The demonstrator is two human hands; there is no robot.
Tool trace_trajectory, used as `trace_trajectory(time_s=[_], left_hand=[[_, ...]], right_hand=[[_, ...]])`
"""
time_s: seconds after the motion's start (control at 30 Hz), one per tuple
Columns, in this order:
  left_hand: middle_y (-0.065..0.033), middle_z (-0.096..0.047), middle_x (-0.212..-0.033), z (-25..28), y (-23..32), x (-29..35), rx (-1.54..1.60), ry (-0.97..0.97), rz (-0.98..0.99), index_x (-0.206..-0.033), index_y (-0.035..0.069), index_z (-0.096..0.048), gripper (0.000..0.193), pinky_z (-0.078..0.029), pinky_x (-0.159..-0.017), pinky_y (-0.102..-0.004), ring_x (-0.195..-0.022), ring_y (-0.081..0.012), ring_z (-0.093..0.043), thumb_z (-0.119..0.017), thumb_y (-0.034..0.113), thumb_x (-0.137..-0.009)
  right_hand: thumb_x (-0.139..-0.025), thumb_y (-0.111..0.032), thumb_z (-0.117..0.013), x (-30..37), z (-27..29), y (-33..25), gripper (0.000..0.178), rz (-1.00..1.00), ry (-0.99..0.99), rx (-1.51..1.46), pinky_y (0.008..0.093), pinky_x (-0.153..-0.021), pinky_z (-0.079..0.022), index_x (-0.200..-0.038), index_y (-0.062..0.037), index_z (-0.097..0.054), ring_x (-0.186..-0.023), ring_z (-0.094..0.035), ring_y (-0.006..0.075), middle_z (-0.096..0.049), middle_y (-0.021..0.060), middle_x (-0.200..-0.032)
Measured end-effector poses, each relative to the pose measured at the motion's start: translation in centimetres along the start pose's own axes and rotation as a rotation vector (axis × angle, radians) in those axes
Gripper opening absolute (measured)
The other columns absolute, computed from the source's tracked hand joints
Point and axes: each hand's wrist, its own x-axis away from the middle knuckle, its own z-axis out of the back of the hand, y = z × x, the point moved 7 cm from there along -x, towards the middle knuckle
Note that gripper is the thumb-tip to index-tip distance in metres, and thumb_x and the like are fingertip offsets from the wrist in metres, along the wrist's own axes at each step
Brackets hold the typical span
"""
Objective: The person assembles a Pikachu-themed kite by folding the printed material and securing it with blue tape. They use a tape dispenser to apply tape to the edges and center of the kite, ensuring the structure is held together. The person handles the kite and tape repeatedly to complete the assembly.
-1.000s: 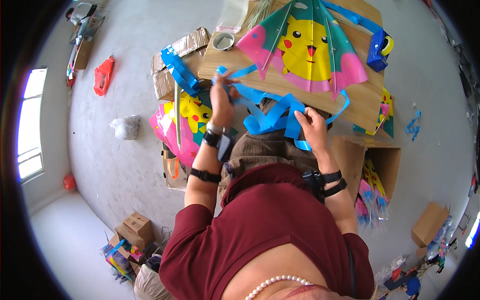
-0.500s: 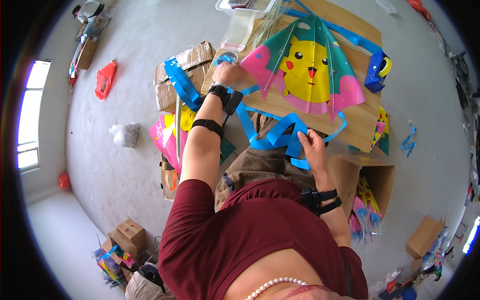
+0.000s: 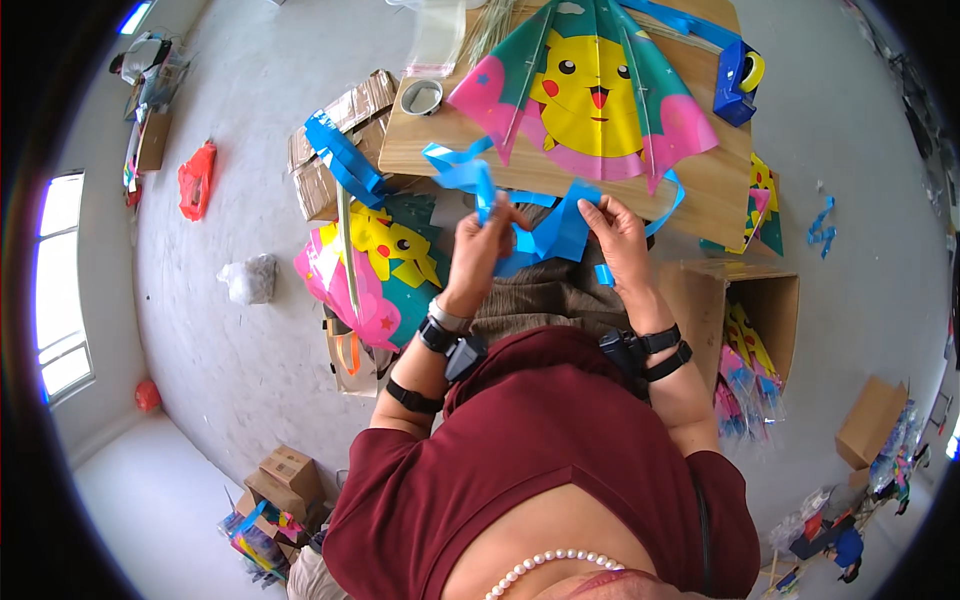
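Observation:
A long blue ribbon (image 3: 562,232) hangs in folds over my lap, just off the table's near edge. My right hand (image 3: 622,240) pinches a fold of it between thumb and fingers. Close by on the left, my left hand (image 3: 482,248) has its fingers closed on another stretch of the ribbon, slightly smeared by motion; loose folds stick up beyond it. Past both hands, a kite (image 3: 598,100) with a yellow cartoon figure on green and pink lies spread on the wooden table (image 3: 420,142). One end of the ribbon trails up near the kite's right lower edge.
A tape roll (image 3: 421,97) rests at the table's left corner, a blue tape dispenser (image 3: 735,88) at its right edge. Left of the table are a cardboard box (image 3: 315,190), a bundle of blue ribbon (image 3: 345,160) and another kite (image 3: 375,290). An open carton (image 3: 765,300) stands right.
My left hand has come back from beside the tape roll to near my right hand, bringing ribbon along. My right hand still pinches the ribbon. The whole view has shifted a little.

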Motion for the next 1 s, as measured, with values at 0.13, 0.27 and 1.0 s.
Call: trace_trajectory(time_s=[0.13,0.27,1.0], left_hand=[[0.0067,-0.061,-0.079,-4.0,0.6,1.2,-0.143,-0.079,-0.075,-0.110,0.005,-0.072,0.033,-0.036,-0.057,-0.0195,-0.064,-0.0013,-0.046,-0.086,0.022,-0.086],[0.0056,-0.066,-0.080,-4.8,0.5,1.3,-0.118,-0.098,-0.113,-0.105,0.005,-0.073,0.028,-0.038,-0.057,-0.0194,-0.065,-0.0005,-0.049,-0.084,0.024,-0.088],[0.0024,-0.073,-0.091,2.3,8.3,4.5,0.142,0.117,-0.450,-0.101,0.011,-0.073,0.012,-0.048,-0.071,-0.0242,-0.077,-0.0052,-0.063,-0.069,0.022,-0.101]], right_hand=[[-0.099,-0.022,-0.073,0.9,-1.3,-0.6,0.022,0.034,-0.025,0.038,0.0201,-0.062,-0.037,-0.084,-0.0078,-0.064,-0.068,-0.045,-0.0002,-0.055,-0.0091,-0.073],[-0.099,-0.023,-0.073,1.6,-1.2,-0.6,0.024,0.046,-0.038,0.093,0.0199,-0.063,-0.038,-0.085,-0.0061,-0.065,-0.069,-0.045,-0.0011,-0.056,-0.0090,-0.074],[-0.101,-0.022,-0.068,2.8,1.2,-0.8,0.022,0.188,-0.016,0.662,0.0295,-0.072,-0.053,-0.098,0.0006,-0.067,-0.075,-0.067,0.0133,-0.070,0.0084,-0.083]])
